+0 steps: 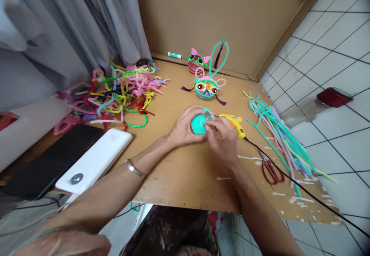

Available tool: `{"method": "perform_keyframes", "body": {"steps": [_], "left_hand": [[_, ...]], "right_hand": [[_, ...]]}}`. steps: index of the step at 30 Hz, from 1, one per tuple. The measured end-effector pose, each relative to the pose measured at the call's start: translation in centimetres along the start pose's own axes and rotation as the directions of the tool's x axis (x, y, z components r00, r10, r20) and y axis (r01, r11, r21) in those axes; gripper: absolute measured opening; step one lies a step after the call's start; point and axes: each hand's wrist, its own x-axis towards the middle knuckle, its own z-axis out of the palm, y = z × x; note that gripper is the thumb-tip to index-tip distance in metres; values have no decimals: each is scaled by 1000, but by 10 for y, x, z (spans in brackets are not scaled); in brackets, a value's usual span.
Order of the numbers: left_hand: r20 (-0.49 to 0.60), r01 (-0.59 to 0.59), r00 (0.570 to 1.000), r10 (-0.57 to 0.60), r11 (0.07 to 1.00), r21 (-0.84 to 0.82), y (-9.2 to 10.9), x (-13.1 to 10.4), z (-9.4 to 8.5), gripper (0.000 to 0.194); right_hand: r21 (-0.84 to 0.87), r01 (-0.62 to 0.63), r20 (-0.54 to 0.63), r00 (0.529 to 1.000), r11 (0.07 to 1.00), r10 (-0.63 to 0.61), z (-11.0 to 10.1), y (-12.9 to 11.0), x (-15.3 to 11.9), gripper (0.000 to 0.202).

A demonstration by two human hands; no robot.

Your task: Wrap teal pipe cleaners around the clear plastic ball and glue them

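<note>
My left hand [186, 127] is wrapped around a small clear container wound with turquoise pipe cleaner [198, 124], held just above the table. Its bare, see-through end points right. At that end, my right hand [224, 134] pinches thumb and finger together by the rim; whatever lies between the fingertips is too small to make out. Just behind my right hand rests a yellow glue gun [235, 123], its cord running off to the lower right. Beyond the hands stands a turquoise animal-face ornament [206, 87] with purple tassels, and behind it a red one [196, 61] with pink ears.
Loose colourful pipe cleaners [115, 90] are heaped at the left, near a white power bank [95, 159] and a black phone-like slab [54, 156]. Red-handled scissors [271, 171] and straight pipe cleaners [283, 136] lie right, beside a red-lidded jar [315, 106]. A glue stick [174, 55] lies at the back.
</note>
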Motion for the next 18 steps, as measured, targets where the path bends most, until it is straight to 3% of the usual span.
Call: {"method": "perform_keyframes", "body": {"steps": [18], "left_hand": [[-8, 13, 1000, -13, 1000, 4, -4, -2, 1, 59]], "right_hand": [[-188, 139, 86, 988, 972, -125, 3, 0, -5, 19]]}}
